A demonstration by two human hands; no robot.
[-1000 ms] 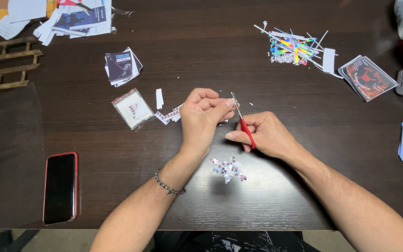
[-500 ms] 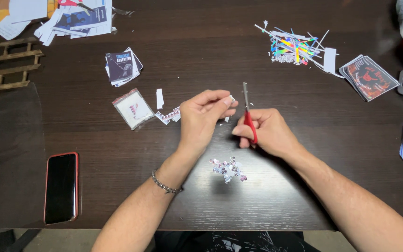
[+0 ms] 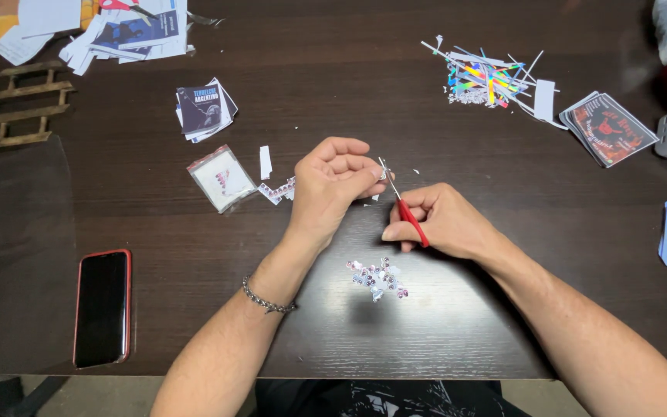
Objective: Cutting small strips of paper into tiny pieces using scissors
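Red-handled scissors (image 3: pixel 404 208), a red-edged black phone (image 3: pixel 103 306), multicoloured paper strips (image 3: pixel 484 79), dark brown table (image 3: pixel 333 93).

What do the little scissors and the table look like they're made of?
The scissors in the right hand seem to have thin, bright steel blades and glossy red handles, probably plastic. The table looks like dark-stained wood: fine grain lines run along it, with a soft sheen.

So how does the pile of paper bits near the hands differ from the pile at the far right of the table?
The small cut-out pile lies close to the person, just below the right hand with the red-handled scissors. The scrap pile lies far off, beside a stack of cards. The near pile is compact, of small rounded pieces in white and pink. The far one is spread wider, of long thin strips in many colours. Both rest loose on the dark table.
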